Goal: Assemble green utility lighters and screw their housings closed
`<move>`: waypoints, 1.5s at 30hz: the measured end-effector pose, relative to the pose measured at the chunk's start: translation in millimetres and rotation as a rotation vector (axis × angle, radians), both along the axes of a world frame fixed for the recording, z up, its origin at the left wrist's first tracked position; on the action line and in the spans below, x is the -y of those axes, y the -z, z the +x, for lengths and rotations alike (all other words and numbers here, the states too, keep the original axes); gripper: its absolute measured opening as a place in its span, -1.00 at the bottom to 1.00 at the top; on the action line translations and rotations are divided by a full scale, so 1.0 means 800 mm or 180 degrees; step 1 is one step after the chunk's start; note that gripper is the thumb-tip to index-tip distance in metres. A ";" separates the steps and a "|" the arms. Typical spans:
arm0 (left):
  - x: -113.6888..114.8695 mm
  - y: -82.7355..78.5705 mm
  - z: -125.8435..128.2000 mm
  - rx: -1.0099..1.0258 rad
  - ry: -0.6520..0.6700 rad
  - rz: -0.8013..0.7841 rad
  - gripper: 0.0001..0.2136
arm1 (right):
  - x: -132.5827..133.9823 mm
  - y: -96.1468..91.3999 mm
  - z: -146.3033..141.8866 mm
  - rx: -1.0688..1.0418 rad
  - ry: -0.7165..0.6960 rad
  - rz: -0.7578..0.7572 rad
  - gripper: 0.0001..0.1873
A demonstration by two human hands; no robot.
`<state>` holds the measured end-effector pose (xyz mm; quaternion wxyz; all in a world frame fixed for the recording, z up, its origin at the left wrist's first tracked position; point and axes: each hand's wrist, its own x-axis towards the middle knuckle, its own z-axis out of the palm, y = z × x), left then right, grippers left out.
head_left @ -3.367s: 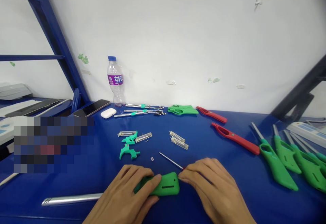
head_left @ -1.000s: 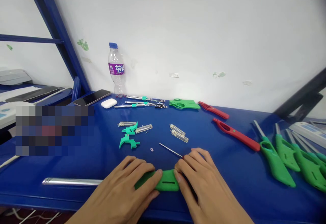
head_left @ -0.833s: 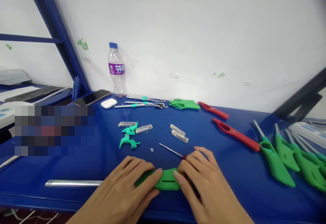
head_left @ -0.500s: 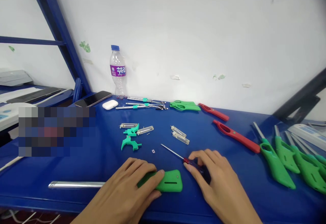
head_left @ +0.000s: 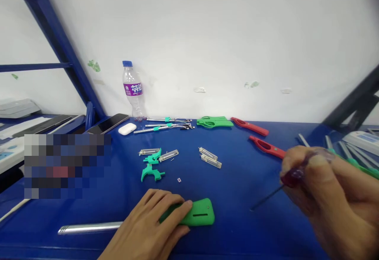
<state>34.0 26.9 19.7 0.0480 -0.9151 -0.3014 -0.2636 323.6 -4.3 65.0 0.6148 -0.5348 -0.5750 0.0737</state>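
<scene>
My left hand (head_left: pixel 154 224) is wrapped over a green long-necked lighter (head_left: pixel 203 212) that lies on the blue table. The lighter's metal tube (head_left: pixel 91 227) points left, and part of its body is hidden under my fingers. My right hand (head_left: pixel 334 197) is raised at the right, gripping a screwdriver (head_left: pixel 291 176) by its dark red handle, the thin shaft slanting down to the left. Beyond my left hand lie teal trigger pieces (head_left: pixel 151 172), a tiny pale part (head_left: pixel 179 180) and clear fuel tanks (head_left: pixel 209 157).
Along the back are metal tubes with wires (head_left: pixel 166 126), green shells (head_left: pixel 214 122) and a red shell (head_left: pixel 250 126). A plastic bottle (head_left: pixel 133 90), a white case (head_left: pixel 127 128) and a phone (head_left: pixel 109 123) stand at the back left. More lighters sit at far right, partly behind my right hand.
My right hand has lifted the screwdriver off the table and moved it right, its tip now pointing down. My left hand stays on the green lighter. The camera view has shifted slightly.
</scene>
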 end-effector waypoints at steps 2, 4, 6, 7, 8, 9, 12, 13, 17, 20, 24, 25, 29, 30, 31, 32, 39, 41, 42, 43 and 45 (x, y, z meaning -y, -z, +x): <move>-0.004 0.001 0.001 0.0047 0.0040 0.0197 -0.68 | 0.000 0.003 -0.026 -0.0086 0.0292 0.0062 -0.63; -0.007 0.002 0.002 0.0061 0.0076 0.0329 -0.67 | -0.002 0.011 -0.049 0.0101 0.0088 0.0075 -0.56; -0.009 0.003 0.002 0.0072 0.0096 0.0355 -0.69 | -0.005 0.020 -0.065 0.0248 -0.0140 0.0105 -0.54; -0.009 0.004 0.001 0.0086 0.0101 0.0345 -0.70 | -0.007 0.024 -0.069 0.0290 -0.0231 0.0130 -0.54; -0.009 0.005 0.001 0.0086 0.0100 0.0311 -0.71 | -0.009 0.027 -0.071 0.0313 -0.0293 0.0161 -0.55; -0.008 0.005 0.000 0.0072 0.0108 0.0260 -0.72 | -0.010 0.029 -0.072 0.0327 -0.0349 0.0185 -0.56; -0.004 0.008 -0.002 0.0062 0.0103 0.0073 -0.75 | -0.016 0.032 -0.068 0.0401 -0.0573 0.0164 -0.60; -0.002 0.008 -0.003 0.0072 0.0094 0.0021 -0.76 | -0.017 0.033 -0.067 0.0427 -0.0656 0.0134 -0.62; -0.001 0.010 -0.004 0.0105 0.0091 -0.0065 -0.76 | -0.019 0.035 -0.064 0.0444 -0.0820 0.0048 -0.69; -0.003 0.011 -0.005 0.0089 0.0104 -0.0092 -0.75 | -0.018 0.037 -0.064 0.0416 -0.0754 0.0142 -0.67; -0.004 0.015 -0.007 0.0080 0.0102 -0.0114 -0.75 | -0.017 0.038 -0.066 0.0356 -0.0731 0.0258 -0.65; -0.003 0.016 -0.008 0.0082 0.0085 -0.0138 -0.75 | -0.017 0.038 -0.066 0.0372 -0.0768 0.0232 -0.66; -0.001 0.018 -0.010 0.0078 0.0023 -0.0243 -0.72 | -0.016 0.038 -0.066 0.0457 -0.0808 0.0187 -0.70; -0.001 0.018 -0.010 0.0080 0.0029 -0.0252 -0.73 | -0.016 0.038 -0.066 0.0453 -0.0806 0.0212 -0.71; -0.001 0.017 -0.010 0.0081 0.0033 -0.0263 -0.73 | -0.015 0.038 -0.066 0.0439 -0.0810 0.0234 -0.71; -0.001 0.017 -0.010 0.0087 0.0036 -0.0272 -0.74 | -0.015 0.038 -0.067 0.0404 -0.0824 0.0261 -0.70; 0.000 0.019 -0.011 -0.0030 -0.0005 -0.0327 -0.66 | -0.013 0.038 -0.064 0.0282 -0.0923 0.0282 -0.65; 0.000 0.020 -0.011 -0.0050 0.0002 -0.0363 -0.64 | -0.013 0.038 -0.064 0.0320 -0.0929 0.0244 -0.67; 0.000 0.020 -0.011 -0.0061 0.0006 -0.0376 -0.63 | -0.014 0.039 -0.064 0.0334 -0.0932 0.0224 -0.68; 0.000 0.021 -0.011 -0.0070 -0.0001 -0.0388 -0.63 | -0.014 0.038 -0.063 0.0344 -0.0942 0.0206 -0.70; 0.001 0.021 -0.010 -0.0077 -0.0001 -0.0373 -0.64 | -0.015 0.036 -0.063 0.0377 -0.0955 0.0164 -0.72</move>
